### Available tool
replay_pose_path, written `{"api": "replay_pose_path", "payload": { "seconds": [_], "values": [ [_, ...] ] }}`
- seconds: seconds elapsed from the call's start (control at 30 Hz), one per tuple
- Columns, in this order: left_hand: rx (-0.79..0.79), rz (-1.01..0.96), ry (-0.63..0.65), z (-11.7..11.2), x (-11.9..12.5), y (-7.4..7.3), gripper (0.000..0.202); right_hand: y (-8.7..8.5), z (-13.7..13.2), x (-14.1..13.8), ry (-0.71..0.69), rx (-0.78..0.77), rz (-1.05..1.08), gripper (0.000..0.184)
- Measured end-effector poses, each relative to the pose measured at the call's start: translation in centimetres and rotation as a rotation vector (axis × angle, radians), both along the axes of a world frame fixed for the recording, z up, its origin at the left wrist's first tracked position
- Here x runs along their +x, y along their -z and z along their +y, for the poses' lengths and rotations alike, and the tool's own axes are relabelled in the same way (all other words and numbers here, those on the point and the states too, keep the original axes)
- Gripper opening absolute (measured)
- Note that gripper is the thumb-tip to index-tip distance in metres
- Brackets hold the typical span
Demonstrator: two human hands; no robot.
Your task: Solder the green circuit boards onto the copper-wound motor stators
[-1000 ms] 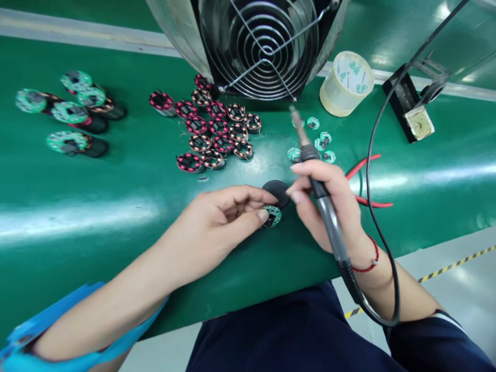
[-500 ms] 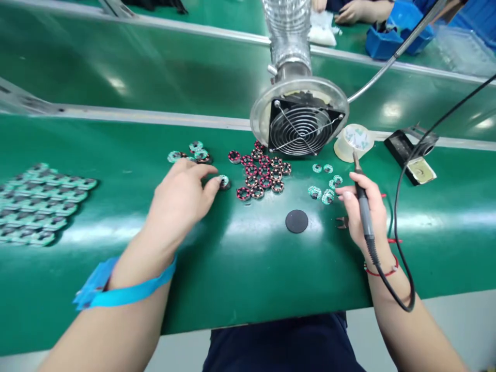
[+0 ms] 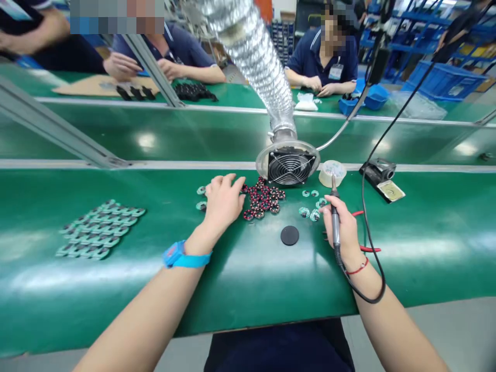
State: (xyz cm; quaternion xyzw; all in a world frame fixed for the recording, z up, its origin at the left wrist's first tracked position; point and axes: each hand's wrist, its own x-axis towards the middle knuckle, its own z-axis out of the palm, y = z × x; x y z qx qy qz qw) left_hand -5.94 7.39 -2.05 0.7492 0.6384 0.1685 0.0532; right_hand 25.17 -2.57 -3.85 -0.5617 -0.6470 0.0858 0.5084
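My left hand (image 3: pixel 225 202), wearing a blue wrist strap (image 3: pixel 189 258), is open with its fingers apart. It reaches over green-topped rings (image 3: pixel 201 205), covering part of that group, and its fingertips are beside the pile of red-and-black wound coil rings (image 3: pixel 264 199). Whether it touches a ring I cannot tell. In my right hand (image 3: pixel 344 227) is a soldering iron (image 3: pixel 335 222), its tip pointing up and away toward the white round tub (image 3: pixel 332 174). Several small green circuit boards (image 3: pixel 315 214) lie just left of that hand. Red-handled pliers (image 3: pixel 370 249) lie partly under it.
A fume extractor fan (image 3: pixel 290 169) hangs low behind the rings. A black disc (image 3: pixel 290 235) lies in front of them. An iron stand with sponge (image 3: pixel 391 191) is at right, rows of green boards (image 3: pixel 104 230) at left. The iron's cable crosses the right side. Co-workers sit beyond the partition.
The view has tilted up, showing more of the room. My left hand has moved off the single green-topped ring and its fingers have spread near the coil rings. My right hand still holds the soldering iron.
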Motion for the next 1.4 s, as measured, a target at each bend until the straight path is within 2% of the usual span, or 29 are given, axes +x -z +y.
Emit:
{"api": "replay_pose_path", "payload": {
  "seconds": [0.1, 0.2, 0.27, 0.4, 0.5, 0.57, 0.63, 0.73, 0.83, 0.93, 1.0, 1.13, 1.23, 1.4],
  "values": [
    [-0.042, -0.065, 0.036, 1.8, 0.2, -0.2, 0.033, 0.0, 0.4, 0.1, 0.003, 0.032, 0.002, 0.031],
    [-0.069, -0.169, 0.009, 2.1, -0.1, -1.5, 0.014, -0.3, 0.3, -0.2, -0.019, 0.055, 0.026, 0.030],
    [-0.100, -0.271, -0.008, 0.8, 0.0, -2.8, 0.023, -0.7, 0.0, -0.8, -0.057, 0.061, 0.048, 0.031],
    [-0.246, -0.545, 0.031, -4.2, 2.3, -4.5, 0.053, -1.2, -1.0, -2.4, -0.175, 0.060, 0.059, 0.036],
    [-0.325, -0.702, 0.063, -7.5, 5.4, -4.3, 0.056, -0.9, -1.8, -3.8, -0.254, 0.072, 0.009, 0.036],
    [-0.362, -0.783, 0.077, -8.8, 7.5, -3.7, 0.057, -0.5, -2.3, -4.7, -0.274, 0.072, -0.034, 0.042],
    [-0.400, -0.844, 0.087, -9.5, 9.3, -3.1, 0.056, 0.0, -2.8, -5.4, -0.244, 0.085, -0.103, 0.045],
    [-0.485, -0.905, 0.120, -9.8, 10.8, -2.7, 0.055, 0.2, -3.2, -5.5, -0.165, 0.124, -0.188, 0.040],
    [-0.580, -0.960, 0.154, -9.5, 10.4, -3.2, 0.054, -0.3, -3.4, -4.9, -0.196, 0.083, -0.028, 0.043],
    [-0.688, -1.047, 0.180, -9.0, 8.8, -4.0, 0.052, -1.1, -3.7, -4.3, -0.306, -0.053, 0.238, 0.052],
    [-0.783, -1.084, 0.232, -8.6, 7.6, -4.4, 0.055, -1.5, -3.9, -4.1, -0.372, -0.120, 0.308, 0.050],
    [-0.851, -0.958, 0.338, -8.3, 6.7, -4.3, 0.055, -1.9, -4.1, -4.4, -0.429, -0.117, 0.181, 0.047],
    [-0.824, -0.871, 0.300, -8.5, 7.1, -3.8, 0.049, -2.1, -4.3, -5.0, -0.469, -0.099, 0.023, 0.048],
    [-0.780, -0.919, 0.275, -9.4, 7.1, -3.7, 0.039, -2.5, -4.9, -5.8, -0.357, -0.120, -0.186, 0.041]
  ]
}}
